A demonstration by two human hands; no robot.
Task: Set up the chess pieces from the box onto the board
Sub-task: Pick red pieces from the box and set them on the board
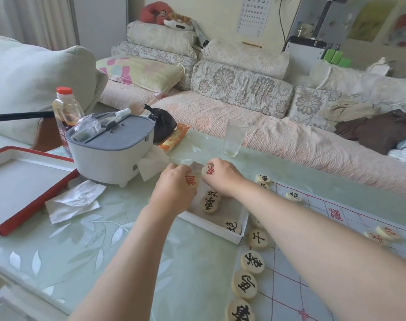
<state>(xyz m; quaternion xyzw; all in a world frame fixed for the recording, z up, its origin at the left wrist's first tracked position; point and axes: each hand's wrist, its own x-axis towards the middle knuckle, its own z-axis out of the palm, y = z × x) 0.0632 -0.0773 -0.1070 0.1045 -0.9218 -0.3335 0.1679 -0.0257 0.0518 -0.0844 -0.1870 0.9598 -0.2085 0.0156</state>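
Our left fingers (185, 170) curl around a round piece with a red character (191, 180), and our right fingers (205, 179) pinch a second red-lettered piece (208, 170) just beside it. The left hand (174, 184) and the right hand (223, 176) meet over the far end of the white box (227, 212) at mid-frame. Black-lettered pieces (210, 203) lie in the box. To its right lies the board (287, 288), with a row of black pieces (252, 262) along its left edge, down to the lower edge of the frame. At the left sit the red-edged lid (23, 186), a crumpled tissue (74, 201) and a grey-topped tub (109, 154), all on the green table (128, 251).
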